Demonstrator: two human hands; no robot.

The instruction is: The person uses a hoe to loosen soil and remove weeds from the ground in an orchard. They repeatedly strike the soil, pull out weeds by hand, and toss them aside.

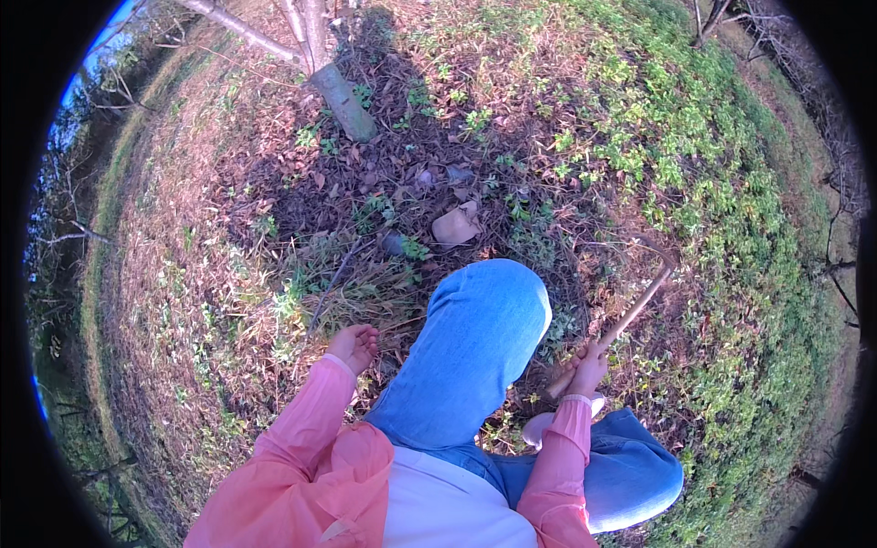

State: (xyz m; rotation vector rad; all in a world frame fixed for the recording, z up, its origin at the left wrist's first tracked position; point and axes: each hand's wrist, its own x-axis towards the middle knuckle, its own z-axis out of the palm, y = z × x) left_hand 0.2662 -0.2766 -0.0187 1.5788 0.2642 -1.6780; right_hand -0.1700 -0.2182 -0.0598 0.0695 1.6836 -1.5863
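My right hand (586, 366) is wrapped around the wooden handle of a sickle (637, 306). The handle slants up and to the right, and its thin curved blade (658, 248) bends back leftward over the weeds. To the left of my raised knee, my left hand (355, 347) hovers over dry grass (373, 294) with its fingers loosely half-curled. I see nothing held in it. A dark thin stick (336, 282) leans in the grass just beyond that hand. My knee in blue jeans (490, 322) stands between the two hands.
A tree trunk (346, 103) with pale branches rises from leaf litter ahead. A tan stone (455, 225) lies before my knee, with a grey stone (394, 243) to its left. Green weeds (740, 288) cover the slope on the right. Bare branches (760, 34) hang at the upper right.
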